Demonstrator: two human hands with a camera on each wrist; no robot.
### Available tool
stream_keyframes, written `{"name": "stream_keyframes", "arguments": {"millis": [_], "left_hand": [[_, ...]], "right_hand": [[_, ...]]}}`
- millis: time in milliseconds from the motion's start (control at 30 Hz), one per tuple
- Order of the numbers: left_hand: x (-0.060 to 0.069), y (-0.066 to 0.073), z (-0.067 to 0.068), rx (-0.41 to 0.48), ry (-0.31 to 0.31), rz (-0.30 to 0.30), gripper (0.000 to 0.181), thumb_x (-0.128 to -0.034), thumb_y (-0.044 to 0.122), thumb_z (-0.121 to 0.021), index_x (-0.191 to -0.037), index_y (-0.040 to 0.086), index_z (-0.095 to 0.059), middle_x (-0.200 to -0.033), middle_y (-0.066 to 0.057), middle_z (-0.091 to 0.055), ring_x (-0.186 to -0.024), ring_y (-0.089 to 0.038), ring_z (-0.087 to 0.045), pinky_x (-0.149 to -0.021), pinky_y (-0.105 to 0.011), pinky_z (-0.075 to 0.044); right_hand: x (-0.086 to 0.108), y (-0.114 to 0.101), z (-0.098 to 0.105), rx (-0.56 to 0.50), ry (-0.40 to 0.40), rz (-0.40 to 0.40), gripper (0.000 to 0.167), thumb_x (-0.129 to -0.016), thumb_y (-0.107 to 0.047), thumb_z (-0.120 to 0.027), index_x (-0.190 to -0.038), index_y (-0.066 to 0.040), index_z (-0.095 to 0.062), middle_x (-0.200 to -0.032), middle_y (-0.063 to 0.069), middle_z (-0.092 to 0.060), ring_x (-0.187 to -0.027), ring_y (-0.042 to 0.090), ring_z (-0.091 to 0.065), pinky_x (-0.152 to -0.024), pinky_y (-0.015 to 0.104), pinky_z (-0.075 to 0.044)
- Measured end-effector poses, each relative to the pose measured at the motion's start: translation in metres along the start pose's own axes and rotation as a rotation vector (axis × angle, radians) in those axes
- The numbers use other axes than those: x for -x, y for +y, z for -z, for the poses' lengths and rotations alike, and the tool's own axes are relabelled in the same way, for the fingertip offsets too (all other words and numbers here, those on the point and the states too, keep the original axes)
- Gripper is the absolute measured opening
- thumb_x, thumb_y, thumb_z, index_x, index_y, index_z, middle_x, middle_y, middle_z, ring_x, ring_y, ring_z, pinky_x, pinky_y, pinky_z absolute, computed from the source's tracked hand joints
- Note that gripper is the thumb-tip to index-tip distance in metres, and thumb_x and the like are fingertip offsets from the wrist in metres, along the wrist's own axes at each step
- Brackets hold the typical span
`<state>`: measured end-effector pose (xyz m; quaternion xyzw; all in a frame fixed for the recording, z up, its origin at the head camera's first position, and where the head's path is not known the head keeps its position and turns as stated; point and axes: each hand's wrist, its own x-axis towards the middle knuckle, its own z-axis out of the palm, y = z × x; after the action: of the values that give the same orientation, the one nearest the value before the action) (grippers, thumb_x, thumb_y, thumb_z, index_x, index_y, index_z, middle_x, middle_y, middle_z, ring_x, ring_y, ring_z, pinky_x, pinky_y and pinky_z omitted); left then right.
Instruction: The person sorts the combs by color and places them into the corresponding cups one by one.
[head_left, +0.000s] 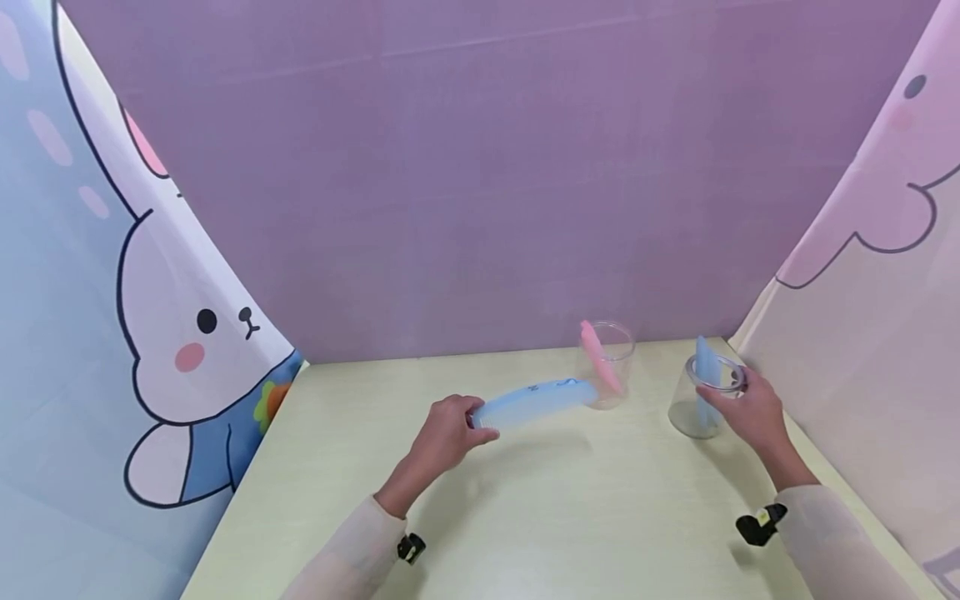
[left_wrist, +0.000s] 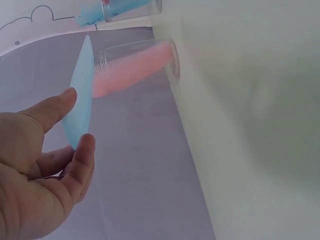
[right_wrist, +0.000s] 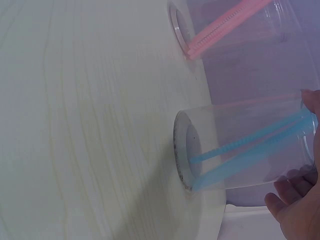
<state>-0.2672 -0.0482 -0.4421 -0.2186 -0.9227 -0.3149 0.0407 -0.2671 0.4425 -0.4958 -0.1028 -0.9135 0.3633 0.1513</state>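
Observation:
My left hand (head_left: 444, 432) pinches a light blue comb (head_left: 528, 405) by one end, and the comb points right above the table. In the left wrist view the thumb lies on one side of the comb (left_wrist: 81, 95), fingers on the other. My right hand (head_left: 754, 412) holds a clear cup (right_wrist: 240, 172) near its rim. Blue comb pieces (right_wrist: 250, 139) lean inside that cup; whether there is one comb or two is hard to tell. Behind and left of it, a second clear cup (head_left: 624, 367) holds something pink and comb-like (head_left: 602, 360).
The pale wood-grain table (head_left: 480, 533) lies under both hands. A purple cloth wall (head_left: 480, 183) rises at its back edge. Printed cloth panels stand at the left (head_left: 172, 350) and right (head_left: 877, 350), the right one close to the right hand.

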Motion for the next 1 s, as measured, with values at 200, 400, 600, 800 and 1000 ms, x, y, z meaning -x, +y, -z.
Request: {"name": "stream_keyframes", "arguments": {"millis": [200, 400, 600, 800, 1000], "left_hand": [[-0.015, 0.01, -0.004, 0.02, -0.013, 0.002, 0.046, -0.0859, 0.032, -0.083, -0.12, 0.003, -0.071, -0.097, -0.009, -0.068, -0.074, -0.01, -0.057, -0.059, -0.02, -0.048], [-0.032, 0.023, -0.008, 0.002, -0.016, -0.029, 0.046, -0.0847, 0.032, -0.084, -0.119, 0.004, -0.072, -0.098, -0.009, -0.069, -0.077, -0.011, -0.058, -0.062, -0.021, -0.049], [-0.052, 0.037, -0.015, -0.051, -0.015, -0.117, 0.043, -0.0824, 0.033, -0.086, -0.112, 0.004, -0.074, -0.097, -0.008, -0.071, -0.08, -0.013, -0.062, -0.067, -0.023, -0.053], [-0.07, 0.056, -0.025, -0.061, -0.034, -0.165, 0.04, -0.0823, 0.031, -0.086, -0.111, 0.005, -0.075, -0.097, -0.006, -0.072, -0.081, -0.013, -0.061, -0.07, -0.024, -0.054], [-0.085, 0.073, -0.035, -0.123, -0.04, -0.19, 0.041, -0.0821, 0.034, -0.086, -0.111, 0.007, -0.076, -0.1, -0.004, -0.074, -0.085, -0.012, -0.062, -0.075, -0.024, -0.054]], "right_hand": [[0.0, 0.001, 0.0, 0.0, -0.001, -0.005, 0.087, -0.093, -0.05, -0.068, -0.146, 0.013, -0.038, -0.132, 0.038, -0.053, -0.113, 0.051, -0.055, -0.087, 0.06, -0.047], [0.0, 0.0, 0.0, 0.007, -0.005, -0.003, 0.087, -0.094, -0.05, -0.067, -0.146, 0.013, -0.037, -0.131, 0.038, -0.053, -0.112, 0.051, -0.055, -0.085, 0.06, -0.048], [-0.002, 0.002, -0.001, 0.009, 0.003, 0.001, 0.086, -0.093, -0.05, -0.068, -0.145, 0.013, -0.039, -0.129, 0.038, -0.054, -0.11, 0.05, -0.056, -0.083, 0.058, -0.048], [-0.001, 0.002, 0.0, 0.014, 0.016, 0.016, 0.084, -0.092, -0.049, -0.069, -0.142, 0.013, -0.042, -0.125, 0.037, -0.056, -0.107, 0.049, -0.057, -0.077, 0.049, -0.048], [0.0, 0.0, 0.0, 0.013, 0.013, 0.014, 0.086, -0.093, -0.049, -0.069, -0.144, 0.014, -0.04, -0.129, 0.039, -0.054, -0.11, 0.052, -0.056, -0.082, 0.056, -0.048]]}}
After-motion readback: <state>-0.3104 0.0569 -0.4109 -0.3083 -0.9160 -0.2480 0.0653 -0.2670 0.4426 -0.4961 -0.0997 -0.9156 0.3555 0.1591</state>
